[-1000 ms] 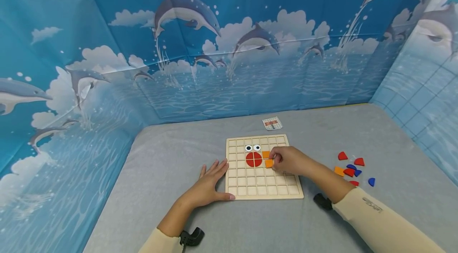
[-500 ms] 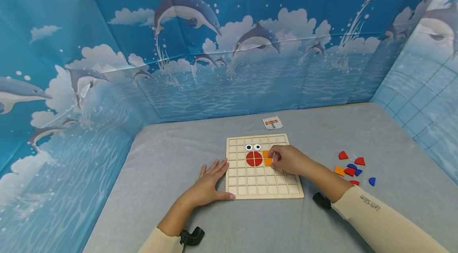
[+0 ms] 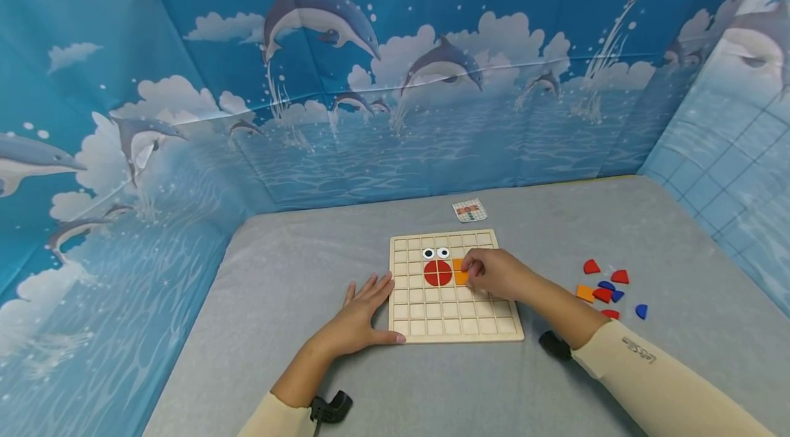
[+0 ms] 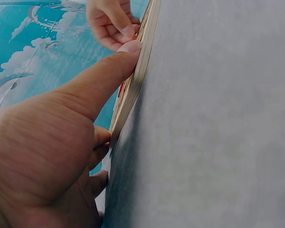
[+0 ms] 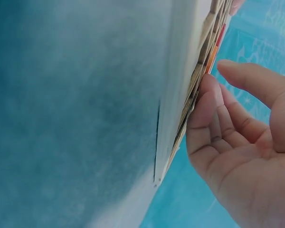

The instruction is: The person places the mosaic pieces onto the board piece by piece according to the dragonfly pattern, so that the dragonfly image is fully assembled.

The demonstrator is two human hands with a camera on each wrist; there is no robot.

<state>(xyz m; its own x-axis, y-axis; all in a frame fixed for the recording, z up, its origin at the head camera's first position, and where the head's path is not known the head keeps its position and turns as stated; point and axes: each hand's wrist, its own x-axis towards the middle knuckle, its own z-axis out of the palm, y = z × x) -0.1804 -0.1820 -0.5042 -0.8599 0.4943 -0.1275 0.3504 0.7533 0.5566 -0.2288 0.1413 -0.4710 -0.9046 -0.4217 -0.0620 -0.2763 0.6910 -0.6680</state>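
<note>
A wooden grid board (image 3: 435, 313) lies on the grey surface, bearing two eye tiles (image 3: 435, 253), a red disc (image 3: 437, 274) of quarter pieces and two orange squares (image 3: 460, 278) at its right. My left hand (image 3: 358, 324) rests spread at the board's left edge, its thumb on the near left corner; in the left wrist view the thumb of the left hand (image 4: 57, 137) touches the rim (image 4: 141, 71). The right hand (image 3: 501, 275) is over the orange squares. In the right wrist view, the right hand (image 5: 242, 137) has bent fingers against the board, thumb apart, no piece visible between.
Loose red (image 3: 591, 266), blue (image 3: 642, 311) and orange (image 3: 585, 293) pieces lie right of the board, beside the right forearm. A small patterned card (image 3: 470, 210) lies beyond the board's far edge. A dolphin-print curtain (image 3: 382, 142) surrounds the back and sides.
Since a second ago, the nearer orange square has shifted slightly up against the other one, beside the red disc. My right hand has moved slightly with it; the left hand has stayed on the board.
</note>
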